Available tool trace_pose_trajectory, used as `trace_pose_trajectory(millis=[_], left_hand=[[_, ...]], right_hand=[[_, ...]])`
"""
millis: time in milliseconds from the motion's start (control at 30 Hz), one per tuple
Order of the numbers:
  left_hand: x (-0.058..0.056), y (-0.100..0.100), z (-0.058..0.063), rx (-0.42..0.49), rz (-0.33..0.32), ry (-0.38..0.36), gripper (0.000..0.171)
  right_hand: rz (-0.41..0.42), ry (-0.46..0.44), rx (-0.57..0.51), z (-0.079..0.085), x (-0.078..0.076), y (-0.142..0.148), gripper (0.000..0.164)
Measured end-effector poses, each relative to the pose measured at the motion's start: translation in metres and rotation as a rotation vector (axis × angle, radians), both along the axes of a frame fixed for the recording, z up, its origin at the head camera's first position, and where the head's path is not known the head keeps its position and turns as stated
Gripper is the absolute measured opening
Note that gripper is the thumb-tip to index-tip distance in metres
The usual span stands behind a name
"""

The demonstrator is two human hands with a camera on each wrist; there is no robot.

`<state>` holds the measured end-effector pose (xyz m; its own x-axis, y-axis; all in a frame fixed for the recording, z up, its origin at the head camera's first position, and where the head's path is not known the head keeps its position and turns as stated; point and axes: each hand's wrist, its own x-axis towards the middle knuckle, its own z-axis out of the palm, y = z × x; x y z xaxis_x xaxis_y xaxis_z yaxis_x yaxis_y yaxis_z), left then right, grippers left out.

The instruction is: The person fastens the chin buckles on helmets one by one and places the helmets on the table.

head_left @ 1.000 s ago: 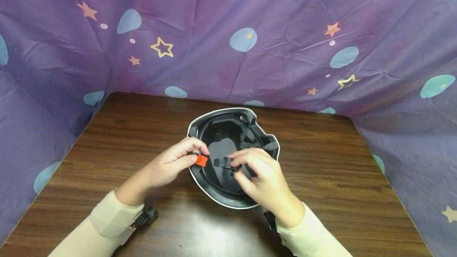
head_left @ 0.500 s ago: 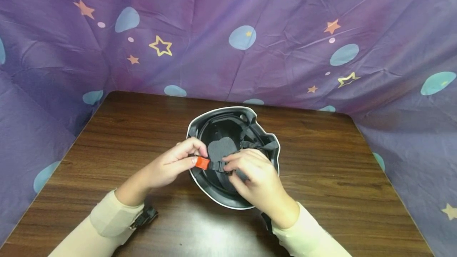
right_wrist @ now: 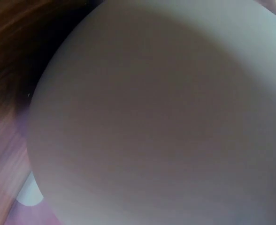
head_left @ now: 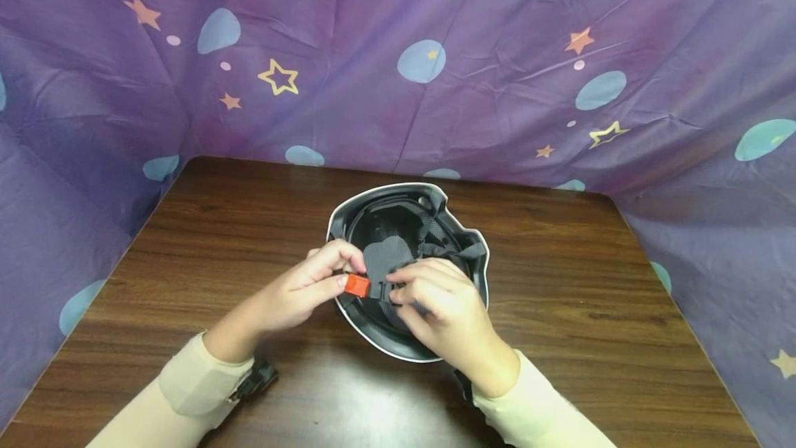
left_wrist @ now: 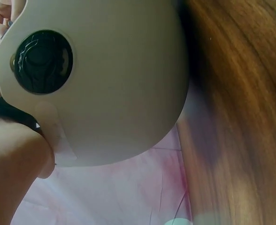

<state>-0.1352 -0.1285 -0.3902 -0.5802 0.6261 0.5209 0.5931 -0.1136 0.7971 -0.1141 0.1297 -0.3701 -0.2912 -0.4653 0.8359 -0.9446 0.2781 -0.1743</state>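
A white helmet lies upside down on the table, its black padded inside facing up. Over its opening, my left hand pinches an orange buckle piece between thumb and fingers. Opposite it, my right hand pinches a black strap clip, whose end meets the orange piece. In the left wrist view the helmet's smooth outer shell shows a round dark vent, with part of my left hand at its edge. The shell fills most of the right wrist view.
The brown wooden table spreads around the helmet. Behind it hangs a purple curtain with stars and blue spots. A black device is strapped at my left wrist.
My right hand has moved left with the black clip, closing the gap to the orange buckle piece. The left hand has stayed nearly still, and the helmet has hardly moved.
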Motion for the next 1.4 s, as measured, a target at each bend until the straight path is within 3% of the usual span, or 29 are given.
trace_pose_trajectory(millis=[133, 367, 900, 1133, 1400], left_hand=[[0.002, 0.002, -0.002, 0.027, -0.013, -0.030, 0.027], [0.010, 0.007, -0.001, -0.109, 0.124, 0.029, 0.029], [0.018, 0.007, 0.003, -0.260, 0.193, 0.025, 0.027], [0.018, 0.008, 0.002, -0.221, 0.194, 0.022, 0.027], [0.016, 0.008, 0.003, -0.176, 0.149, 0.026, 0.029]], right_hand=[[-0.001, 0.011, -0.009, 0.000, 0.001, -0.002, 0.022], [-0.002, 0.028, 0.003, -0.003, 0.003, -0.005, 0.023], [0.000, 0.020, 0.030, -0.003, 0.003, -0.003, 0.023], [-0.015, 0.004, 0.045, -0.002, 0.004, 0.000, 0.026], [-0.002, 0.000, 0.067, 0.001, 0.002, 0.001, 0.026]])
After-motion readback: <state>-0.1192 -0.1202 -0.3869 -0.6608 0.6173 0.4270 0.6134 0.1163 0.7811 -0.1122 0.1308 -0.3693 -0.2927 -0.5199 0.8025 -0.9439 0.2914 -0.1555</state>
